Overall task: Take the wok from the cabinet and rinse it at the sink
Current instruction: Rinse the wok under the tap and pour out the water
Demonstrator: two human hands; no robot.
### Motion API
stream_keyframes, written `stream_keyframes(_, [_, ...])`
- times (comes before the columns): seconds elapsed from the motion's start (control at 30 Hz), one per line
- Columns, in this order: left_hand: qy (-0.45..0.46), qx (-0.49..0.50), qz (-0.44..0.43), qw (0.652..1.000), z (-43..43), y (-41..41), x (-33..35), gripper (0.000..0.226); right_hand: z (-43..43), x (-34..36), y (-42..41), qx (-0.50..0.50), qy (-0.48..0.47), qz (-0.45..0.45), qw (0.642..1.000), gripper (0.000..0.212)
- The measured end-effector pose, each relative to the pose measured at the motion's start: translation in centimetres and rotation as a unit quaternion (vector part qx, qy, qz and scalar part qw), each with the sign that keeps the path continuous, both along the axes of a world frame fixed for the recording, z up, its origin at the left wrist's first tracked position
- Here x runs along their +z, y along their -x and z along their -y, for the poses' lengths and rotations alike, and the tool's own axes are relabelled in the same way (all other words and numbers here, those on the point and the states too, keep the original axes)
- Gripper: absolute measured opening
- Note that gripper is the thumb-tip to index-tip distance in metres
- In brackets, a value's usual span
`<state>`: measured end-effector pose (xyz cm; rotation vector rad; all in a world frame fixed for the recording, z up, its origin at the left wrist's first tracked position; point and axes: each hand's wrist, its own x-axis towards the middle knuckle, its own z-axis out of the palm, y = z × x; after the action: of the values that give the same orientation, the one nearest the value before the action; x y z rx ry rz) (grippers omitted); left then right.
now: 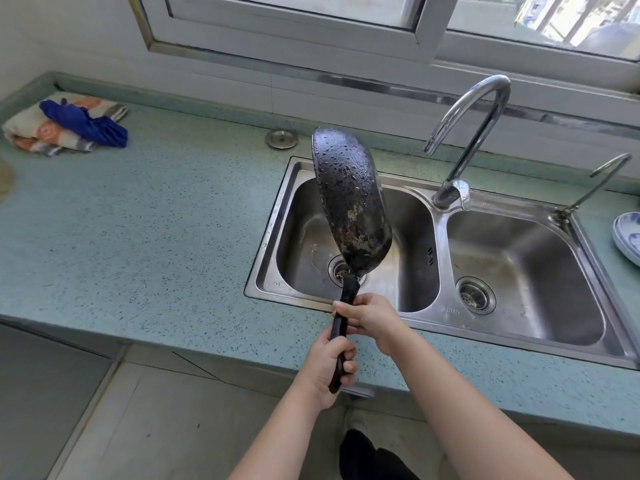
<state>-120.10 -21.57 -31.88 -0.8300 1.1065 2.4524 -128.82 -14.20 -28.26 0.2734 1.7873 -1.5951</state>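
Note:
The black wok [349, 199] is held on edge above the left basin of the steel double sink [437, 233], its wet, worn underside facing me and beaded with drops. Its black handle points down toward me. My left hand [329, 363] grips the lower end of the handle. My right hand [369, 318] is closed around the handle just above it. The curved tap [474, 109] stands behind the divider between the basins; no water is visibly running from it.
A folded towel with a blue cloth [65, 124] lies at the counter's back left. A metal sink plug [281, 138] sits behind the left basin. A small second tap [602, 178] and a blue-and-white plate [628, 237] are at the right. The window is behind.

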Motion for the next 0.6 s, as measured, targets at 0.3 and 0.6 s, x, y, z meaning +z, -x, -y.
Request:
stream_keyframes(0.3, [-0.043,0.017,0.007,0.999,0.13,-0.05,-0.26,0.019,0.15,0.11,0.10,0.005,-0.017,-0.014,1.000,0.018])
stream_keyframes(0.6, [-0.066,0.018,0.003,0.998,0.05,-0.10,-0.20,0.020,0.15,-0.06,0.19,0.011,-0.034,-0.038,0.999,0.020])
